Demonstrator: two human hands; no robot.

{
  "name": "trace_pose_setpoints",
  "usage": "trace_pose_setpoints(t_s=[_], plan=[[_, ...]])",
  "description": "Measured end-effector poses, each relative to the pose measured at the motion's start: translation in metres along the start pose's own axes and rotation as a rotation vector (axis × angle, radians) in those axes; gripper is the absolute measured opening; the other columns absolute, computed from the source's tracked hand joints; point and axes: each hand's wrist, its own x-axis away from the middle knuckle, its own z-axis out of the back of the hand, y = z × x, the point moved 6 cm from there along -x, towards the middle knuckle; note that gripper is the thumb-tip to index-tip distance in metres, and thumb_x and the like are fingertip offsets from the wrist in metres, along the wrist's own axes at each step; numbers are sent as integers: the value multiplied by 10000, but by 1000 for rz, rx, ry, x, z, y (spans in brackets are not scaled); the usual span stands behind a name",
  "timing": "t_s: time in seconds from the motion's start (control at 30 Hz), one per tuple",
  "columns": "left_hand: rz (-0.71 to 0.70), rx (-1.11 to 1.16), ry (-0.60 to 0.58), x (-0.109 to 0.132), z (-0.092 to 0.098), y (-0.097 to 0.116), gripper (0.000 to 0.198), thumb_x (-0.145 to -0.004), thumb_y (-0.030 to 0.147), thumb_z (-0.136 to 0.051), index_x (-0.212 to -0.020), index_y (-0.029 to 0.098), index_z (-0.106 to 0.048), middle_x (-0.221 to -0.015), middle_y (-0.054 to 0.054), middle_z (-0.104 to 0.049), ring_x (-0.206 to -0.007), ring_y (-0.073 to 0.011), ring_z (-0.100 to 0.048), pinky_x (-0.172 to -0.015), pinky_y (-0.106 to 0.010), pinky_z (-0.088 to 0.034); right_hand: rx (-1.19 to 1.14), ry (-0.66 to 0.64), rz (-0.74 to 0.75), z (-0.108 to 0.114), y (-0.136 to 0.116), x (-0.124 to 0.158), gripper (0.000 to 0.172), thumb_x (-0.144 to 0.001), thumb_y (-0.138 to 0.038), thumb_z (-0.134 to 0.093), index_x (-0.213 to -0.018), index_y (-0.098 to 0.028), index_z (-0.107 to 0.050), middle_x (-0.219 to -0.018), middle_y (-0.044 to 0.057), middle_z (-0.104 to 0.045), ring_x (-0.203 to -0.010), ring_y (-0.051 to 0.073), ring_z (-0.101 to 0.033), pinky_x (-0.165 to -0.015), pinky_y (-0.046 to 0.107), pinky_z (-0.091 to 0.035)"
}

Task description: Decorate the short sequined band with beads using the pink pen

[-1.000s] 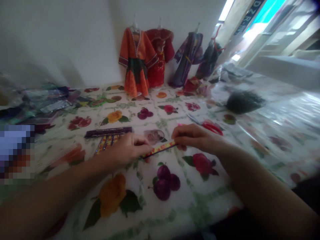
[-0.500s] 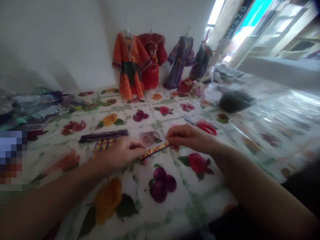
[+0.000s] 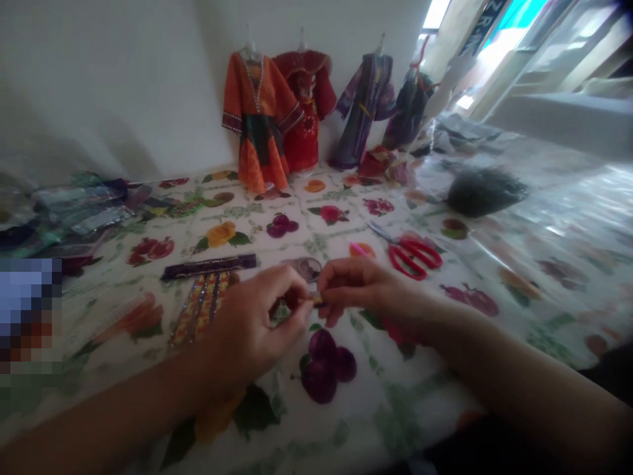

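My left hand and my right hand are close together above the tablecloth. Each pinches a narrow yellow patterned fabric strip, most of which the fingers hide. Left of the strip lies a dark purple band with beaded trim. Yellow patterned strips with sparkling edges extend from it toward me, partly behind my left hand. A round, clear-lidded container sits just beyond my fingertips. Beyond my right hand are red-handled scissors and a small pink item.
Small doll-sized outfits stand along the wall: an orange dress, a red one and a purple robe. Plastic-wrapped fabrics lie at the left. A dark bundle rests on the fruit-print tablecloth at the right.
My hands have drawn together, and the strip that was stretched between them is now mostly covered by fingers. The scissors' handles show more fully. The view has shifted slightly.
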Motion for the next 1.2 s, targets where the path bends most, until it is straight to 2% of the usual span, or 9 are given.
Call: trace_pose_setpoints(t_s=[0.13, 0.53, 0.73, 1.07, 1.2], plan=[[34, 69, -93, 1, -11, -2, 44, -878, 178, -580, -851, 209, -594, -681, 70, -589, -529, -58, -474, -502, -202, -359, -76, -61, -7, -12, 2, 1, 51, -872, -166, -662, -922, -162, -651, -809, 3, -732, -727, 112, -722, -718, 231, -571], [34, 58, -108, 0, -13, -8, 66, -886, 176, -568, -853, 228, -591, -704, 82, -607, -549, -60, -485, -514, -200, -361, 47, -67, 57, -9, 2, -1, 89, -861, -226, -683, -914, -164, -649, -798, 0, -676, -743, 108, -650, -740, 251, -525], [44, 25, -129, 1, -14, -8, 65, -889, 197, -563, -831, 218, -583, -700, 70, -607, -543, -69, -482, -527, -211, -375, 108, -53, 62, -10, -1, 0, 95, -860, -224, -677, -890, -145, -632, -772, -2, -652, -715, 101, -624, -683, 228, -497], [53, 14, -130, 2, -14, -10, 77, -887, 189, -535, -825, 220, -569, -676, 54, -595, -551, -93, -486, -529, -227, -375, 169, -50, 83, -10, -1, 0, 80, -872, -219, -660, -909, -153, -632, -799, 4, -659, -729, 103, -627, -692, 229, -497], [55, 33, -159, 1, -15, -10, 77, -899, 193, -526, -872, 218, -595, -715, 47, -621, -587, -100, -522, -554, -229, -397, 220, -39, 98, -10, 0, 0, 135, -868, -277, -677, -910, -160, -624, -796, 2, -660, -717, 110, -623, -659, 231, -487]])
